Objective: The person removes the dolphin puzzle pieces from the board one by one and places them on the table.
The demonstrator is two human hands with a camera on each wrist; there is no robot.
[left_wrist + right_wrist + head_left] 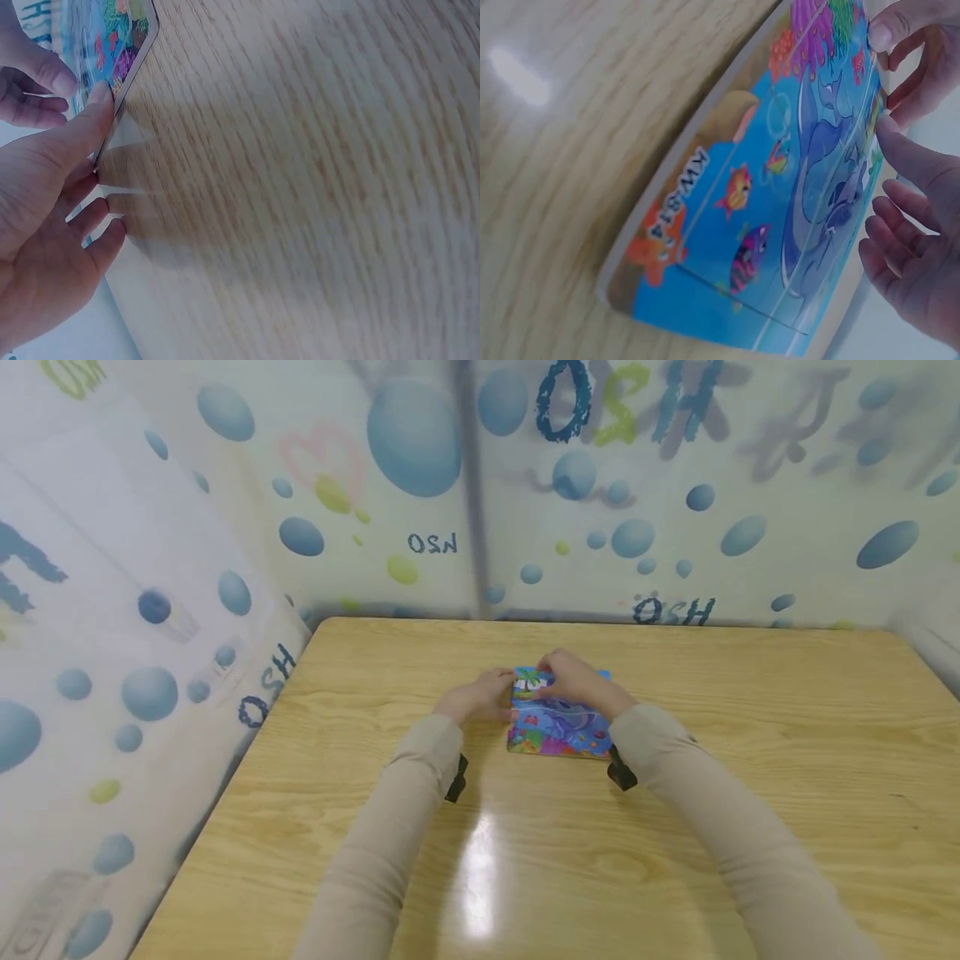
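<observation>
Head view: high, faces forward-down over table [787, 710] to wall [510, 527]. 2 wrist views: low, close, scene tipped sideways; left mostly table, right more picture board [750, 172]. All 3 share board.

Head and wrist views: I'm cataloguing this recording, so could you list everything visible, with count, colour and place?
Picture board: one, mostly blue with a multicoloured sea scene, on the table
Table: one, light wood-coloured, beneath the board
Light reflection: one, white, on the table's near part
Patterned walls: at least two, whitish with blue and green spots and lettering, behind and left of the table
Black wrist pieces: two, black, one by each wrist
Sleeves: two, beige, on the forearms
Left hand: one, bare, at the board's left edge
Right hand: one, bare, over the board's upper part
</observation>
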